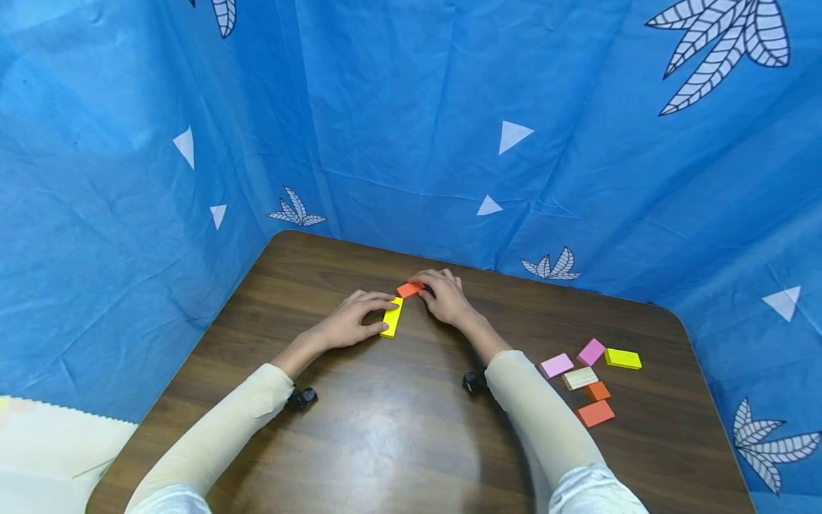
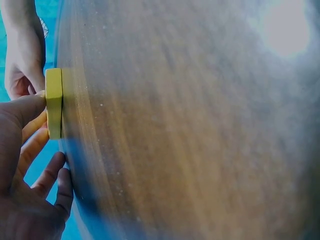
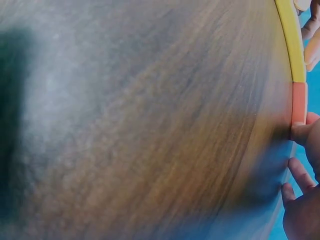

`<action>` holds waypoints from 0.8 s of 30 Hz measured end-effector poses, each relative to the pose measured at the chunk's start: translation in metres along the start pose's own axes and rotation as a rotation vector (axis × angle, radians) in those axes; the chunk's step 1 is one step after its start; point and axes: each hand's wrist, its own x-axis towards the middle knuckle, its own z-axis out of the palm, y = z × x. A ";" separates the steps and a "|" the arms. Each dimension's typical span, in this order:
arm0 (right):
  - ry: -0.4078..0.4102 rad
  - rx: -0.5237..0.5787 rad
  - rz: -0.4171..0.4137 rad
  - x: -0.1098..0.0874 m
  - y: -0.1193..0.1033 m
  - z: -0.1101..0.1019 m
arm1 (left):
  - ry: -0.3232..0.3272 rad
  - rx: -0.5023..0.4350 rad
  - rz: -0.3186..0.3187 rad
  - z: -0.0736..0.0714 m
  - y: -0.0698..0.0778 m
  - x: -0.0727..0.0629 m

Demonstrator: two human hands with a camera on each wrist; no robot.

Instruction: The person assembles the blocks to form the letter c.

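Bright yellow rectangular block [image 1: 392, 318] lies at the centre of the head view, long axis running up-down with a slight tilt. Left hand [image 1: 353, 319] pinches it, thumb at the lower end, finger at the upper. Orange-red rectangular block [image 1: 409, 290] sits just beyond its upper end, angled to the right; right hand [image 1: 446, 296] pinches that one between thumb and fingers near its right end. In the right wrist view the two block ends look butted together at the right edge; can't tell if they actually touch. Both on the dark brown wood-grain worktop [image 1: 385, 457]. Loose cluster right of centre: light pink rectangular block [image 1: 556, 366], deeper pink block [image 1: 591, 352], yellow-green rectangular block [image 1: 623, 358] at its right side, pale bare-wood block [image 1: 580, 378] in the middle, small orange block [image 1: 598, 390] below that, larger red-orange block [image 1: 595, 414] lowest. Cream sleeves [image 1: 225, 414] on both forearms, a small black camera [image 1: 302, 397] at the left wrist and another dark one [image 1: 474, 382] at the right. Blue cloth [image 1: 411, 143] with white leaf and triangle prints hangs behind and along both sides.
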 end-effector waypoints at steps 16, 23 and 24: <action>0.051 0.088 0.055 -0.047 0.046 -0.040 | -0.003 0.011 -0.005 0.001 0.002 -0.003; 0.116 0.107 0.063 -0.096 0.080 -0.078 | -0.008 -0.010 -0.008 0.000 0.002 -0.002; 0.119 0.107 0.066 -0.103 0.084 -0.082 | -0.007 -0.013 -0.009 -0.001 0.002 -0.002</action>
